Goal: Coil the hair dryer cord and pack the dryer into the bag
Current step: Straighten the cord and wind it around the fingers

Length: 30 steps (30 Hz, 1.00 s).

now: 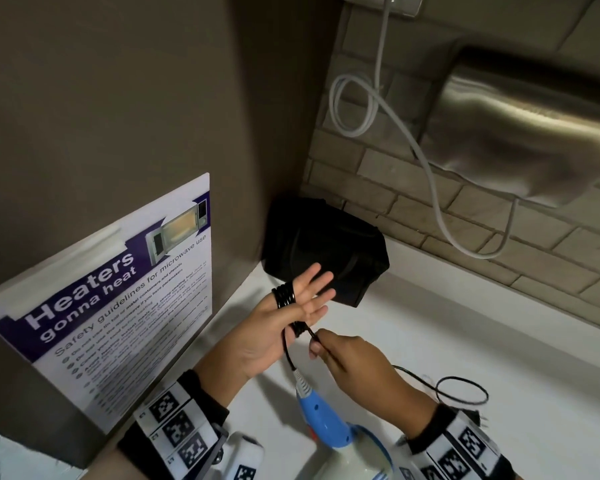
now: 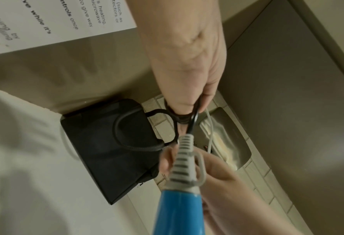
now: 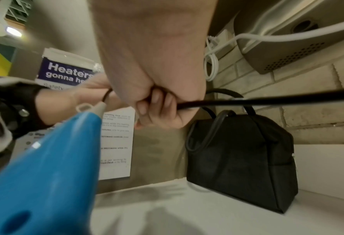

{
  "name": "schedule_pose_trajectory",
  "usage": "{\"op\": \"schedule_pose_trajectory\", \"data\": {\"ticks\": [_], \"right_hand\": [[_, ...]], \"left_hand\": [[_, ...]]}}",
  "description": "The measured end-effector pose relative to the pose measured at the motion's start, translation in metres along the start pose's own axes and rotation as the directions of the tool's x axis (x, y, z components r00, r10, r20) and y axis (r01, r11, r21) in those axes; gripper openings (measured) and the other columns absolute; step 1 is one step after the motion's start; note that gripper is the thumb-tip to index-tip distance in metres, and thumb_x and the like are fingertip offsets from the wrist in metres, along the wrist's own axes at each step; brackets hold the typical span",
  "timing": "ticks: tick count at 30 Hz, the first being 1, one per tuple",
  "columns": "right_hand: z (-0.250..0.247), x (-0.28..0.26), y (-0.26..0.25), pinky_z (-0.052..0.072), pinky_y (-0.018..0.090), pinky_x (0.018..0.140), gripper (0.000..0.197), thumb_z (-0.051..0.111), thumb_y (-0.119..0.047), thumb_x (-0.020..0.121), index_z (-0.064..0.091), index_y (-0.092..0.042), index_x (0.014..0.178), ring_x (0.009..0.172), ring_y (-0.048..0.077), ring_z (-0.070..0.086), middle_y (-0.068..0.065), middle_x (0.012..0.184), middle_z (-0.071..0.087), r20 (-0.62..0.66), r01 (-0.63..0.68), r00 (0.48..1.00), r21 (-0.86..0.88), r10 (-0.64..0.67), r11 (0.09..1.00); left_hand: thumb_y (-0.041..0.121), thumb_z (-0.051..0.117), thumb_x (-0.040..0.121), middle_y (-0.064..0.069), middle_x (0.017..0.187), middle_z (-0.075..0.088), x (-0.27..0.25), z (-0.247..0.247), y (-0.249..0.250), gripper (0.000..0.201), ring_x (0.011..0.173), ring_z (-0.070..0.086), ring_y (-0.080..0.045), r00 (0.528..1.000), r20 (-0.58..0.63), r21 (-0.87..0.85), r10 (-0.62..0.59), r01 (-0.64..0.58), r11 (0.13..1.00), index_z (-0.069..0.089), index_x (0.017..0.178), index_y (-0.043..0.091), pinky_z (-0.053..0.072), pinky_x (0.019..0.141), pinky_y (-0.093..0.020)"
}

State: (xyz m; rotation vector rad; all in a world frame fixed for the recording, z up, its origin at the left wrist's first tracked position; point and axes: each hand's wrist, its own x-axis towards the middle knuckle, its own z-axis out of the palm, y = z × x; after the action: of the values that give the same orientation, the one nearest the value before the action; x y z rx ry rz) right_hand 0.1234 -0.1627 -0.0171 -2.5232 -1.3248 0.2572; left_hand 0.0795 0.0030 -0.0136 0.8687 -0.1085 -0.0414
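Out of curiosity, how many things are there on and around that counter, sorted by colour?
Black: 2, the bag and the dryer cord
Blue and white: 2, the hair dryer and the poster
White: 1, the wall cable
Silver: 1, the wall unit
Total: 6

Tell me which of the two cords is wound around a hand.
The black cord, looped around the spread left hand. The white cord hangs on the brick wall, untouched.

Cord (image 1: 284, 295) round my left hand (image 1: 274, 327): glossy black. Dryer (image 1: 321, 424) handle bright blue, pale grey ribbed collar, body white at frame bottom. Bag (image 1: 329, 252), centre of frame: plain black. Wrist bands (image 1: 174, 427): black-and-white square markers. Poster (image 1: 118, 299), left: white with purple banner, white lettering. Wall cable (image 1: 426, 168), upper right: white. Tiles (image 1: 413, 209) beige, brick pattern.
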Motion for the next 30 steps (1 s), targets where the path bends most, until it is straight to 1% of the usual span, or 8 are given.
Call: {"op": "schedule_pose_trajectory", "data": {"ticks": [4,9,13,15,20,23,27,30], "right_hand": [[-0.013,-0.019,0.004,0.048,0.032,0.064,0.032,0.027,-0.045,0.098,0.054,-0.027,0.097,0.073,0.018,0.061,-0.005,0.084,0.067,-0.030,0.018,0.999,-0.064,-0.020,0.998],[-0.031,-0.030,-0.005,0.030,0.011,0.056,0.041,0.019,-0.052,0.092,0.053,-0.031,0.093,0.062,0.007,0.046,-0.010,0.079,0.062,-0.084,0.105,0.991,-0.039,-0.108,0.994],[-0.052,-0.020,-0.008,0.039,0.013,0.059,0.028,0.034,-0.049,0.093,0.058,-0.034,0.092,0.074,0.005,0.060,-0.014,0.086,0.068,-0.141,0.132,0.981,-0.029,-0.135,0.991],[-0.066,-0.010,-0.008,0.048,0.021,0.062,0.031,0.034,-0.051,0.092,0.061,-0.035,0.095,0.081,0.003,0.063,-0.016,0.092,0.069,-0.197,0.140,0.971,0.000,-0.137,0.990],[-0.087,0.011,-0.009,0.051,0.038,0.065,0.020,0.044,-0.045,0.088,0.057,-0.030,0.086,0.078,0.006,0.060,-0.014,0.082,0.062,-0.262,0.160,0.957,0.118,-0.124,0.980],[-0.093,0.022,-0.012,0.050,0.031,0.065,0.019,0.049,-0.045,0.083,0.058,-0.029,0.079,0.076,0.008,0.060,-0.011,0.077,0.062,-0.280,0.176,0.953,0.209,-0.113,0.962],[-0.084,0.033,-0.008,0.042,0.018,0.064,0.016,0.057,-0.034,0.088,0.057,-0.028,0.073,0.067,0.004,0.055,-0.014,0.068,0.058,-0.261,0.192,0.960,0.361,-0.098,0.913],[-0.066,0.037,-0.009,0.041,0.020,0.062,0.031,0.048,-0.041,0.094,0.058,-0.019,0.075,0.063,0.001,0.052,-0.014,0.066,0.057,-0.195,0.128,0.981,0.549,-0.023,0.826]], "left_hand": [[-0.011,0.031,0.095,-0.007,0.145,0.046,0.005,-0.007,-0.001,0.055,0.131,0.047,-0.022,0.982,-0.188,0.012,0.016,-0.014,1.000,0.036,0.143,0.015,0.037,0.109,-0.033],[-0.009,0.036,0.095,-0.005,0.144,0.048,0.004,-0.012,-0.004,0.055,0.131,0.047,-0.019,0.968,-0.251,0.129,-0.029,0.063,0.990,0.034,0.144,0.016,0.031,0.113,-0.036],[0.021,0.064,0.088,0.010,0.134,0.053,0.000,-0.003,-0.008,0.053,0.128,0.050,-0.013,0.981,-0.162,0.315,-0.105,0.152,0.937,0.046,0.138,0.020,0.031,0.115,-0.035],[0.035,0.060,0.085,0.011,0.120,0.060,-0.003,0.004,-0.007,0.059,0.123,0.055,-0.014,0.983,-0.096,0.299,-0.158,0.180,0.937,0.044,0.139,0.017,0.032,0.114,-0.034],[0.032,0.035,0.097,-0.018,0.131,0.059,-0.012,0.018,0.000,0.047,0.127,0.053,-0.025,0.976,0.078,0.300,-0.205,0.173,0.938,0.044,0.133,0.003,0.032,0.114,-0.039],[0.036,0.032,0.096,-0.024,0.135,0.053,-0.018,0.022,0.005,0.058,0.130,0.048,-0.029,0.946,0.200,0.284,-0.254,0.192,0.939,0.034,0.140,-0.002,0.031,0.114,-0.038],[0.019,0.034,0.100,-0.028,0.131,0.054,-0.024,0.026,0.015,0.039,0.130,0.048,-0.034,0.932,0.275,0.288,-0.237,0.156,0.945,0.050,0.127,-0.003,0.027,0.115,-0.048],[0.008,0.037,0.098,-0.027,0.129,0.056,-0.026,0.030,0.018,0.035,0.127,0.050,-0.036,0.930,0.308,0.240,-0.203,0.130,0.962,0.050,0.129,-0.002,0.034,0.112,-0.043]]}}
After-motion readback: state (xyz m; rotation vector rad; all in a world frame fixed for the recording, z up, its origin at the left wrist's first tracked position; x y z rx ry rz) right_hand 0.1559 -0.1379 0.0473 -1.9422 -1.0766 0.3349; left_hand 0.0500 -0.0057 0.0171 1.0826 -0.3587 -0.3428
